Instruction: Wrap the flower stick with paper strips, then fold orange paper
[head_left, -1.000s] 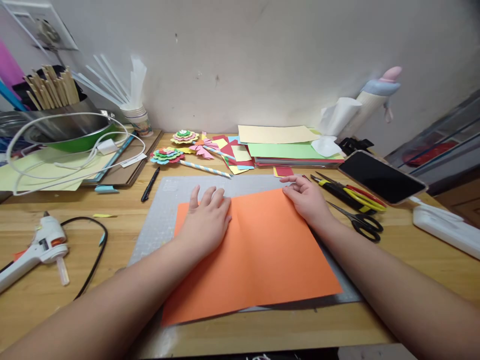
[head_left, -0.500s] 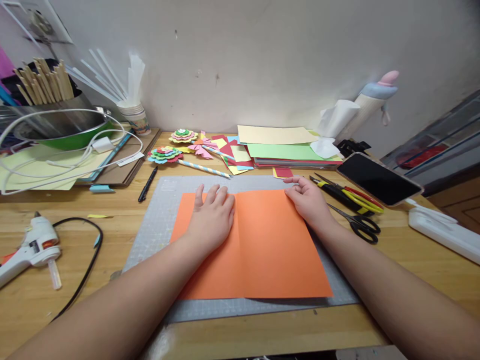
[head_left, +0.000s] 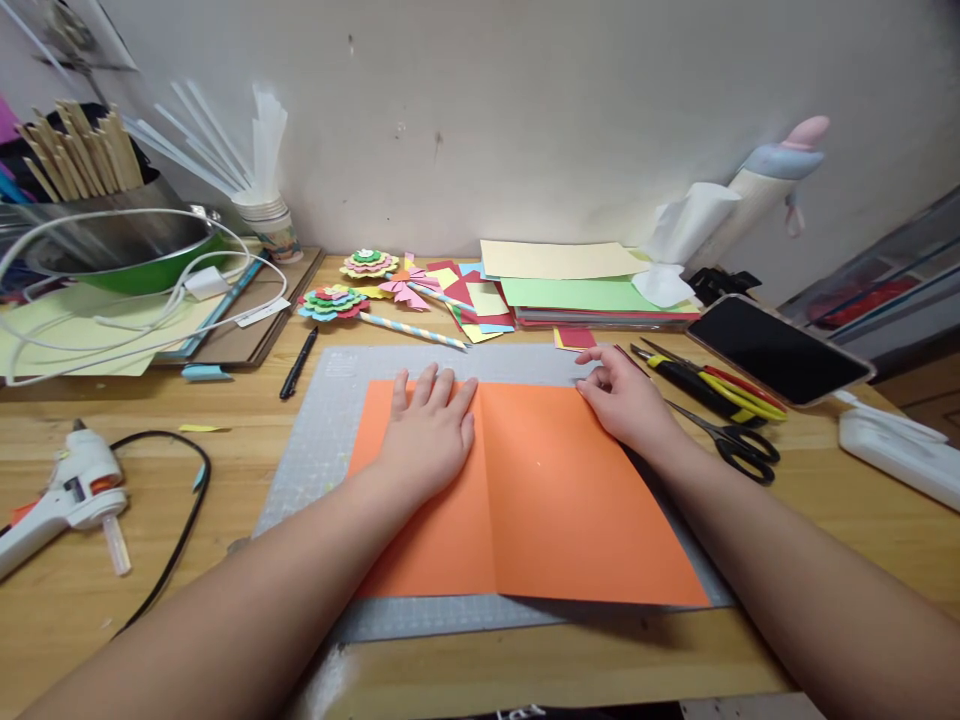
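Observation:
A sheet of orange paper [head_left: 577,500] with a fold line down its middle lies over a grey cutting mat [head_left: 300,480]. My left hand [head_left: 431,430] rests flat on the left half, fingers spread toward the far edge. At the far right corner, my right hand [head_left: 615,395] pinches the paper's edge between thumb and curled fingers. The right half is lifted a little, and a shadow shows under its near edge. To the right of that hand are black-handled scissors [head_left: 739,445] and pliers with yellow and red grips [head_left: 712,390].
A hot glue gun [head_left: 82,485] with a black cord and a pen [head_left: 299,362] lie at left. Paper flowers [head_left: 334,303], scraps and stacked coloured paper [head_left: 585,293] line the wall. A phone [head_left: 780,348] stands tilted at right. Skewers [head_left: 82,150] and a cup of clear sticks [head_left: 274,225] stand back left.
The right half of the orange paper has risen slightly, its near corner shifting right and the fold line showing more sharply. My left hand stays flat on the left half. The view has shifted slightly.

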